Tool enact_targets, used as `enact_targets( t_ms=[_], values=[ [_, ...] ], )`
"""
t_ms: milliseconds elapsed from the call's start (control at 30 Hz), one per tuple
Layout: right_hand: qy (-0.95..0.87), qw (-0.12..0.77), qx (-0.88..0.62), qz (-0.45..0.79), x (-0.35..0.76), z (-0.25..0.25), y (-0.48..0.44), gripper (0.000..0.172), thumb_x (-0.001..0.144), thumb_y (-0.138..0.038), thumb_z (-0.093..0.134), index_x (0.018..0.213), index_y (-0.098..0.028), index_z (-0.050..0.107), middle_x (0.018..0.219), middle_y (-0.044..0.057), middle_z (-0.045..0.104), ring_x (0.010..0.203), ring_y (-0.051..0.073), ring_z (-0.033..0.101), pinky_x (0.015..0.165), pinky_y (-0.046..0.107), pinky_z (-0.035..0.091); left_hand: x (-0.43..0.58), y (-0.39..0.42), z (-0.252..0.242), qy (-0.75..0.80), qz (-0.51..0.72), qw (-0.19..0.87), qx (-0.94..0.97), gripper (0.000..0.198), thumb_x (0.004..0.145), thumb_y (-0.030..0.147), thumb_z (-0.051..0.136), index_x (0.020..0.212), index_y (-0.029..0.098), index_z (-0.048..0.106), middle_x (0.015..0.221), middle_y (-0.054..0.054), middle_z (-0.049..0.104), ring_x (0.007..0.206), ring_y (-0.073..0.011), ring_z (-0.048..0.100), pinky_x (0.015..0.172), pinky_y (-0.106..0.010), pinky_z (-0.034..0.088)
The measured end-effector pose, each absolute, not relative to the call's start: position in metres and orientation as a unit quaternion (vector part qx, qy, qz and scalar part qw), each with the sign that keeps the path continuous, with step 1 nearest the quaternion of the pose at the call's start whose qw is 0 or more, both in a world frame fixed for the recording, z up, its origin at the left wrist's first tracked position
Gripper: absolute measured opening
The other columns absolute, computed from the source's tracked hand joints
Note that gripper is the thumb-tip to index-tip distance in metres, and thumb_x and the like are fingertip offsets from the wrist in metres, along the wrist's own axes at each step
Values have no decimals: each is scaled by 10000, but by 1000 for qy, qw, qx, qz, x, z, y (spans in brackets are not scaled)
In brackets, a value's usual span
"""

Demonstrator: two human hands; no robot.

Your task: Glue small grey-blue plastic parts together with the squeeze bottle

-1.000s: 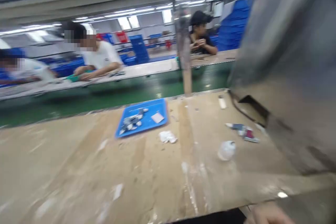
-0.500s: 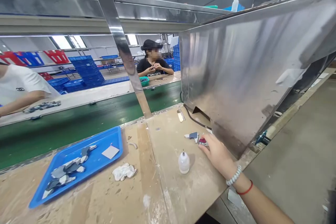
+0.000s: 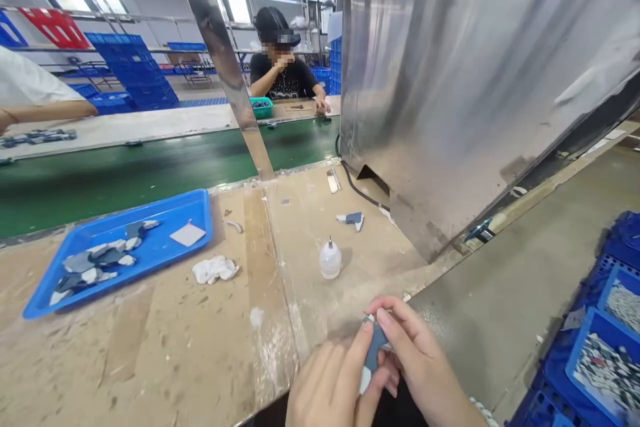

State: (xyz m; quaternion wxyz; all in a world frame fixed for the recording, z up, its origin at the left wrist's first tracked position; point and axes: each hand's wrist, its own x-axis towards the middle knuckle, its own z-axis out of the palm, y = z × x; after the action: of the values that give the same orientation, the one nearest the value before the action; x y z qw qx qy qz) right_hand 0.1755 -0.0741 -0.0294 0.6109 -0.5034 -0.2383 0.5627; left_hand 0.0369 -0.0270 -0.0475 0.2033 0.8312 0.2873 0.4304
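Near the front edge of the bench, my left hand [image 3: 327,380] and my right hand [image 3: 417,360] grip a small blue-grey and white moulded piece [image 3: 375,345] between them. Thumbs and fingertips press on its upper end, and my fingers cover part of it. A similar blue-grey and white piece [image 3: 354,219] lies farther off on the bench. Between that piece and my hands, a small white squeeze bottle [image 3: 330,260] with a thin nozzle tip stands upright.
A blue tray [image 3: 193,247] holds several similar pieces and a pale square. Crumpled white tissue [image 3: 215,269] lies beside it. A metal housing [image 3: 425,100] rises on the right; a green conveyor belt [image 3: 190,163] runs behind. Blue crates [image 3: 575,347] stand lower right. Two people sit across.
My right hand has drawn back from beside the metal housing toward me, with a piece. My left hand has come into view and grips it too. The view has tilted down.
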Motion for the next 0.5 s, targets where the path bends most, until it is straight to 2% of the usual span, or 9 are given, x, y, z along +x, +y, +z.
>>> enact_targets(
  t_ms=[67,133,267,367,500],
  values=[
    [-224,612,-455,607,170,-28,-72,427,923,-595,596,1013,-179,551,555,-78,466,423,45,373,433,155,331,32,-29,-45,292,438,206,825,336,976,338,600,1290,226,639,882,-59,763,700,-169,718,674,-237,593],
    [-220,612,-383,657,167,-29,-70,406,960,-573,544,1020,-172,562,533,-76,467,413,48,359,440,155,360,24,-33,-39,320,457,218,801,317,980,344,592,1249,192,657,898,-78,763,703,-172,715,648,-229,582],
    [-241,554,-271,749,162,-36,-71,454,988,-593,471,1109,-164,552,509,-70,485,374,53,368,421,147,395,10,-38,-28,338,479,242,773,255,951,368,641,1132,198,702,853,-61,749,663,-161,677,619,-237,561],
    [-231,521,-224,791,156,-42,-75,503,942,-647,518,1061,-160,559,530,-64,485,378,52,405,416,144,434,6,-40,-24,319,477,259,777,284,948,387,641,1145,191,696,772,-38,699,614,-133,609,590,-227,524],
    [-222,508,-179,813,148,-47,-79,608,868,-736,549,975,-139,596,539,-41,499,367,54,413,394,151,438,4,-45,-21,309,481,290,767,349,921,448,647,1164,204,704,752,-28,628,653,-135,578,593,-237,503]
  ],
)
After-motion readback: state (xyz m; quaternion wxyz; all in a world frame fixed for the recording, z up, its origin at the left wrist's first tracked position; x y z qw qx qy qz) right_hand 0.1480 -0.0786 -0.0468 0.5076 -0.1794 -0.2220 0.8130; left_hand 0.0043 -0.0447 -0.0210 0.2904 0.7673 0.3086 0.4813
